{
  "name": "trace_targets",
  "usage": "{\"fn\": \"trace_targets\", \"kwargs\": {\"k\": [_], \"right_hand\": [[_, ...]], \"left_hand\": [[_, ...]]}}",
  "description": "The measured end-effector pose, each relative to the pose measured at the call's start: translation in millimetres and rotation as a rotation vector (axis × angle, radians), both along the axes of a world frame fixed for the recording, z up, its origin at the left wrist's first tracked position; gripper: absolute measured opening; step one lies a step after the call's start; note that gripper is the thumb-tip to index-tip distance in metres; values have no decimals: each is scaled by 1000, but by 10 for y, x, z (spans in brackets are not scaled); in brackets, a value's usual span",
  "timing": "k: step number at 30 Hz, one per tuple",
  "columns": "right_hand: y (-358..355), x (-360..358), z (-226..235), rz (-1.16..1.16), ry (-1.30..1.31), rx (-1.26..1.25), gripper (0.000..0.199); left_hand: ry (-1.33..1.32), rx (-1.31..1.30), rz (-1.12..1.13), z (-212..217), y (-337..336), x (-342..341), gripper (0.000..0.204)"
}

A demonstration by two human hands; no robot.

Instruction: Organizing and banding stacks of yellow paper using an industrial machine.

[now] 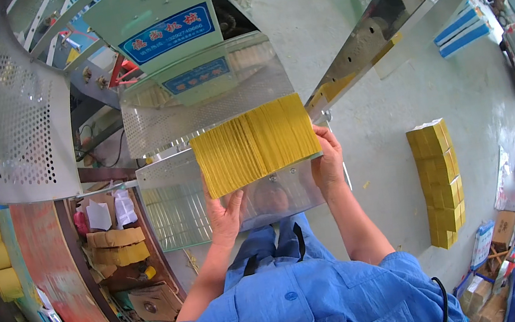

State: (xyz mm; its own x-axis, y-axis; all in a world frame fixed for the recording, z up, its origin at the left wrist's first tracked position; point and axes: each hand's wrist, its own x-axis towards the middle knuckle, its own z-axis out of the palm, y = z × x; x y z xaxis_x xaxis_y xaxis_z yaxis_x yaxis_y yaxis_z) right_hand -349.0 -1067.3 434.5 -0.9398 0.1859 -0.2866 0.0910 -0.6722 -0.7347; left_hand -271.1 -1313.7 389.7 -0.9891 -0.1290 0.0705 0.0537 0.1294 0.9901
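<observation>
Between my two hands is a thick stack of yellow paper sheets (255,145), its many edges showing as fine lines on the upper face. My left hand (225,213) grips the near left corner, thumb raised and the other fingers partly hidden by the paper. At the right end, my right hand (328,157) closes on the stack from the side. Below and around the paper lies a shiny metal tray (179,215) of the machine. A sloping clear cover (209,95) rises just beyond the stack.
A pale green machine housing (148,18) stands ahead, with a perforated metal panel (9,123) at left. A slanted metal beam (376,19) runs to the right. Yellow paper blocks (438,185) form a row on the floor. Shelves (122,272) hold boxes and papers.
</observation>
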Motion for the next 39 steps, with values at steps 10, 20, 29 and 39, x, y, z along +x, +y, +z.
{"fn": "trace_targets", "kwargs": {"k": [10, 20, 29, 39], "right_hand": [[306, 104, -95, 236, 166, 98, 43], [477, 127, -4, 438, 219, 647, 56], [459, 162, -26, 348, 225, 674, 45], [355, 89, -21, 288, 227, 676, 45]], "left_hand": [[-91, -15, 13, 0, -140, -19, 77], [-129, 100, -17, 156, -120, -31, 56], [-186, 54, 6, 270, -90, -44, 43], [-166, -33, -28, 283, -132, -10, 42]]}}
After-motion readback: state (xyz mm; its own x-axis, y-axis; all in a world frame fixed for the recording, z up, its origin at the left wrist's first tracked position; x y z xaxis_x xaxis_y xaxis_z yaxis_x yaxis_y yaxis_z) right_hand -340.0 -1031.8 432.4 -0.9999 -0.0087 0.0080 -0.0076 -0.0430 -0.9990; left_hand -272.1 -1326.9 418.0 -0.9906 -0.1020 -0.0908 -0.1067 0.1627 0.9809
